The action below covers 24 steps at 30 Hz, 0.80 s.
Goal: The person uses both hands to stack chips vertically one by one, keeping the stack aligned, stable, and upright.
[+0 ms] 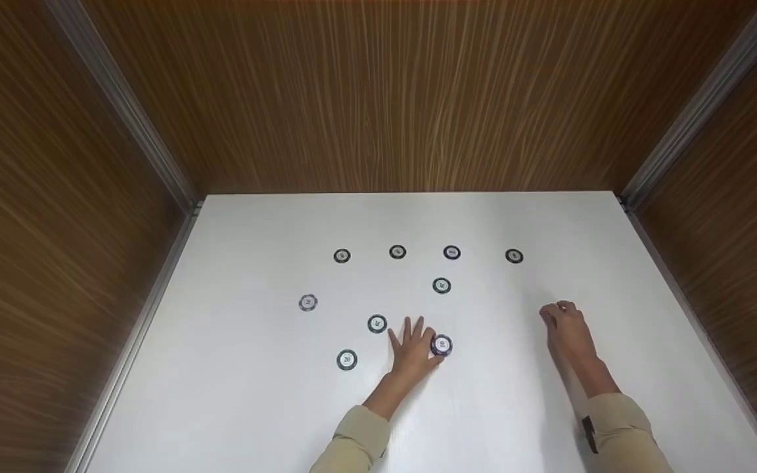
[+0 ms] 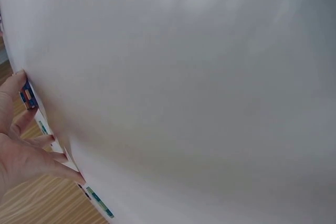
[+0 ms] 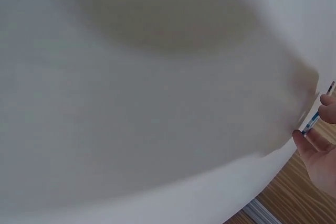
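My left hand [image 1: 411, 355] rests low over the white table, pinching a short stack of poker chips [image 1: 441, 345] between thumb and index finger. Its other fingers are spread. Blue and orange edges of the stack [image 2: 28, 96] show in the left wrist view. A green-rimmed chip [image 1: 377, 324] lies just left of these fingertips. My right hand [image 1: 570, 332] is bent just over the table, thumb and fingertips close together. In the right wrist view a thin blue-and-white poker chip [image 3: 311, 123] shows edge-on between them; the fingers hide it in the head view.
More chips lie apart: a row along the back, including a chip [image 1: 342, 256] at its left end and a chip [image 1: 514, 256] at its right end, plus a grey-rimmed chip [image 1: 308, 302] and a "20" chip [image 1: 347, 359]. Wood-grain panels [image 1: 378, 98] enclose the table [image 1: 253, 407].
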Tool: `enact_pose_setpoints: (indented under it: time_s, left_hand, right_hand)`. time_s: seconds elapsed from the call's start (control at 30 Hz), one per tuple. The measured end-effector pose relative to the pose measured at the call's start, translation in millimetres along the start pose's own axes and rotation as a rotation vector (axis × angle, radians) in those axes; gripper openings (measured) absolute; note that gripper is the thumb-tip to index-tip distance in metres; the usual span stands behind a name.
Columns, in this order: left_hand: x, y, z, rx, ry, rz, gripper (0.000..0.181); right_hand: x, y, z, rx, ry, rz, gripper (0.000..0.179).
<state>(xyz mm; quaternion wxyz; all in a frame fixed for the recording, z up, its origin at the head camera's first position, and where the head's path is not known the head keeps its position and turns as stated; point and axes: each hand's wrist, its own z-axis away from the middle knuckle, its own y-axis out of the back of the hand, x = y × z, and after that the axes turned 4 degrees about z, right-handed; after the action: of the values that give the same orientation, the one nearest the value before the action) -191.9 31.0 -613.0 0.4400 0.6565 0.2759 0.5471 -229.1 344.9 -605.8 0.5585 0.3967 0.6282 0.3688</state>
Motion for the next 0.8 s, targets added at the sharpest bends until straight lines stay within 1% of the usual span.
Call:
enact_pose_setpoints:
  time_s: [0.17, 0.3, 0.47, 0.7, 0.8]
  left_hand:
    - [0.5, -0.1, -0.2, -0.009, 0.007, -0.011, 0.050]
    - [0.3, -1.7, -0.2, -0.018, 0.020, -0.013, 0.051]
    - [0.3, -3.1, 0.0, -0.022, 0.031, -0.006, 0.051]
    - [0.2, -2.6, -0.7, -0.017, 0.027, -0.004, 0.049]
    - [0.6, -1.2, -1.2, -0.016, 0.025, -0.012, 0.049]
  right_hand:
    - [-5.7, 2.0, 0.7, 0.008, 0.026, -0.041, 0.021]
    - [-9.7, 1.4, 1.3, 0.005, 0.058, -0.036, 0.019]
    - [-15.4, -1.7, 2.6, -0.015, 0.079, -0.016, 0.017]
    - [-26.8, -4.4, 4.0, -0.030, 0.084, -0.019, 0.014]
    - [-32.6, -6.1, 4.4, -0.023, 0.114, -0.021, 0.013]
